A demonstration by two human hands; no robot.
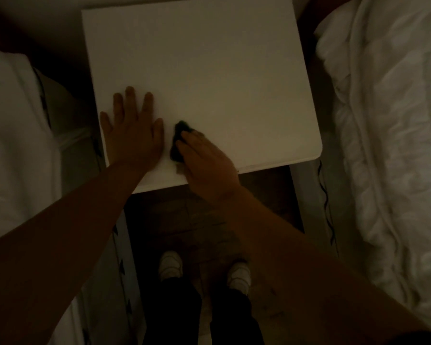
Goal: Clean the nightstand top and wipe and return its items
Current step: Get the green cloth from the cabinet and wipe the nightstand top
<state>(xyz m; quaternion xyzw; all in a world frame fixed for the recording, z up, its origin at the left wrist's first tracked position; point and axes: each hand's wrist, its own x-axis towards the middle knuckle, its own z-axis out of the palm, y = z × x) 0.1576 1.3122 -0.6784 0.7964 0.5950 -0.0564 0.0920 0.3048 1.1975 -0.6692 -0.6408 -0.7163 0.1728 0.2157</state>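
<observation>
The white nightstand top (209,70) fills the upper middle of the head view, with nothing standing on it. My left hand (132,128) lies flat on its front left part, fingers spread and straight. My right hand (204,160) is near the front edge and presses a small dark cloth (178,138) against the surface. Most of the cloth is hidden under my fingers, so only its left end shows. The two hands are close together, a few centimetres apart.
A bed with white crumpled bedding (388,145) runs along the right side. Another white-covered bed or cushion (13,135) lies at the left. A dark cable (325,195) hangs beside the nightstand. My feet in white shoes (171,265) stand on the dark floor below.
</observation>
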